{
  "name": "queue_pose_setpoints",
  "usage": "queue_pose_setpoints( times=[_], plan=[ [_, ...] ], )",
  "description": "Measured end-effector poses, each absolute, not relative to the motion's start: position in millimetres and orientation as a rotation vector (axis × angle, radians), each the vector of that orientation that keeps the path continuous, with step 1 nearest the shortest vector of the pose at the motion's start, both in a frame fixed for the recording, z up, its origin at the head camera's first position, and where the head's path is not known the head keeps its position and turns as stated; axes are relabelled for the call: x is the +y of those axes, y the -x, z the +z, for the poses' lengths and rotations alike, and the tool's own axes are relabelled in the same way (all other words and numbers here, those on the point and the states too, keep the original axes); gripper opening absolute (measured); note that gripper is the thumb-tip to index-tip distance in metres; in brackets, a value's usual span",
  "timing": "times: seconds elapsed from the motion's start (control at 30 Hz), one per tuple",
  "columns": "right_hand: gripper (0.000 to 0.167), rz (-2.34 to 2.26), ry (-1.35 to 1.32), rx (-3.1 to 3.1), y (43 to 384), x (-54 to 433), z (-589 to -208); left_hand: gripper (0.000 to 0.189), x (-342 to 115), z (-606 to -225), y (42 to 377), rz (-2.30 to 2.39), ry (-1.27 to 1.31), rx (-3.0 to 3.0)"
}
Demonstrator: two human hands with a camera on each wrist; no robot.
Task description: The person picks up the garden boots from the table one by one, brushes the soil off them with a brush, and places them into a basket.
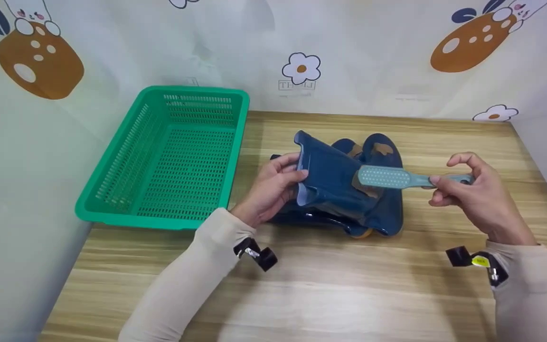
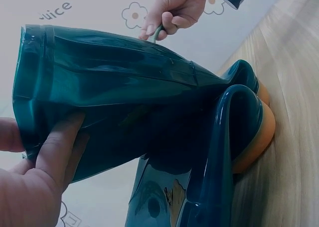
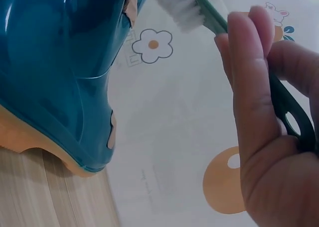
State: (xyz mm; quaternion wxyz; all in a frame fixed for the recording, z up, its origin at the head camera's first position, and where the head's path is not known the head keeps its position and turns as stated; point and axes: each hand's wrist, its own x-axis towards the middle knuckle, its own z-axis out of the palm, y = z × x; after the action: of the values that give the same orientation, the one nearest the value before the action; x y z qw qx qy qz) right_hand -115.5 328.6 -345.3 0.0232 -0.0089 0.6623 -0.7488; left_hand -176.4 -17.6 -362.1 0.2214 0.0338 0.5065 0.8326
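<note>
My left hand (image 1: 271, 187) grips the top rim of a dark blue rubber boot (image 1: 328, 166), thumb on one face of the shaft and fingers about the edge. The shaft tilts up toward me. A second blue boot (image 2: 219, 152) lies beneath and beside it, tan sole showing in the left wrist view. Brown patches (image 1: 382, 148) mark both boots. In my right hand (image 1: 485, 197) the handle of a pale green scrub brush (image 1: 385, 176) is pinched between thumb and fingers. White bristles (image 3: 182, 8) face the boot; in the head view the brush head overlaps a brown patch on the shaft.
A green plastic basket (image 1: 241, 142) with slotted walls stands to the left. Both boots lie on a wood-grain table (image 1: 349, 289). Behind the table hangs a pale sheet (image 1: 363, 57) printed with flowers and orange fruit. Small cameras (image 1: 254, 251) are strapped to both wrists.
</note>
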Motion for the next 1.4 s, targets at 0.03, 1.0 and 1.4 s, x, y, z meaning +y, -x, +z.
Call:
queue_pose_setpoints(
  times=[0.03, 1.0, 1.4],
  plan=[
    [0.032, -2.340, 0.037, 2.029, 115.2, 328.7, -345.4, 0.043, -17.6, -362.3, 176.3, 2.303, -0.097, 1.398],
    [0.032, -2.294, 0.021, 2.107, 112.2, 329.9, -346.4, 0.044, -17.8, -361.1, 173.4, 2.298, -0.089, 1.419],
    [0.033, -2.244, 0.003, 2.146, 112.1, 330.6, -345.0, 0.044, -17.6, -359.2, 173.6, 2.291, -0.091, 1.427]
  ],
)
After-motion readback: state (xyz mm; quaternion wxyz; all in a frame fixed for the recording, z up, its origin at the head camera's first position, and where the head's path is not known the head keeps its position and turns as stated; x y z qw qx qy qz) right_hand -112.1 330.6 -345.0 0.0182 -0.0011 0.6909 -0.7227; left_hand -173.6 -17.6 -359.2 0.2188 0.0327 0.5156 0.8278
